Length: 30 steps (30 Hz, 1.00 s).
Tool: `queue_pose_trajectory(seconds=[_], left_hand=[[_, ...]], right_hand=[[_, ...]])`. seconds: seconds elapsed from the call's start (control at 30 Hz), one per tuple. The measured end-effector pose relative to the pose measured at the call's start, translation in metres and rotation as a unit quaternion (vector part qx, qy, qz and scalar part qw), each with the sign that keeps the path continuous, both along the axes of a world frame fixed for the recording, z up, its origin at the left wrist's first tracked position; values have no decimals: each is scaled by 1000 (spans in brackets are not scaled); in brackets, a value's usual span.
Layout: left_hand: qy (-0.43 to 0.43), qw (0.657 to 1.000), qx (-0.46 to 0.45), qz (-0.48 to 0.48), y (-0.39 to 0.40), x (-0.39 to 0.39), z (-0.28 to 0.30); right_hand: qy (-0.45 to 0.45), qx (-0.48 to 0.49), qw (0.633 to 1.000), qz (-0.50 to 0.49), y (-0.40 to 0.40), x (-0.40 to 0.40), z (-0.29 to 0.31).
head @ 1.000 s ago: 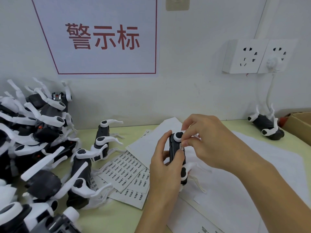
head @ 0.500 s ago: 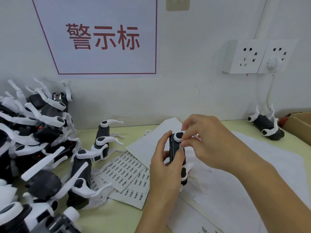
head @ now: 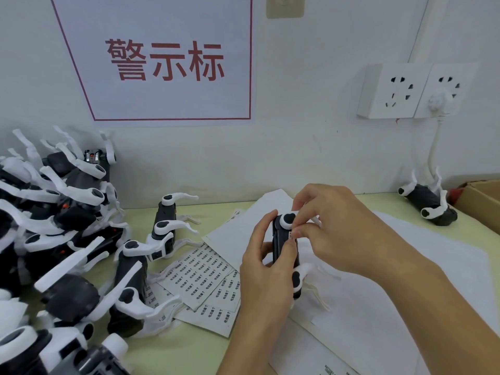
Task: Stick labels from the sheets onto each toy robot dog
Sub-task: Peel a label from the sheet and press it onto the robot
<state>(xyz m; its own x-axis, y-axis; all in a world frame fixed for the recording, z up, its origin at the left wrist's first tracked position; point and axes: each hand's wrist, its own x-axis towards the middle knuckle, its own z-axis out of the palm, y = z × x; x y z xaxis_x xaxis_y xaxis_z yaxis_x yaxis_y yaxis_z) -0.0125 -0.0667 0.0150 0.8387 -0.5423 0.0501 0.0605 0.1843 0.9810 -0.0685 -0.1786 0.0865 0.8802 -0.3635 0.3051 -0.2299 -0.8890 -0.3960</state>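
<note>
near the middle of the pale green worktop (head: 189, 355), the left hand (head: 266, 277) wraps a black toy robot dog (head: 284, 253) from the side, its fingers closed around the body and the thumb lying along the top face. the dog is held up off the white paper, one end toward the wall, with white legs poking out at the lower right. the right hand (head: 332, 228) comes over from the right, thumb and forefinger pinched narrow on a small label (head: 291, 235) that sits against the dog's body just below a round white leg joint; whether the label is fully stuck down cannot be told.

just left of the hands, several label sheets (head: 205, 277) lie fanned and overlapping on the worktop, printed with rows of small dark text. further left, a crowded pile of robot dogs (head: 59, 228) fills the edge of the view, some upside down with legs in the air. one lone dog (head: 427, 204) lies by the wall at far right, beside a cardboard box (head: 484, 196), under a wall socket (head: 392, 90).
</note>
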Motion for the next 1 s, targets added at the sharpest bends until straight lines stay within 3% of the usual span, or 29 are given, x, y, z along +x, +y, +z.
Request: queue_pose_trajectory(seconds=[0.53,1.0], left_hand=[[-5,1000,-5,4,1,-1,1],[-22,1000,-2,8,2,-2,0]], right_hand=[[13,-100,991,-90,15,4,5],[23,-114,988,-106,16,4,8]])
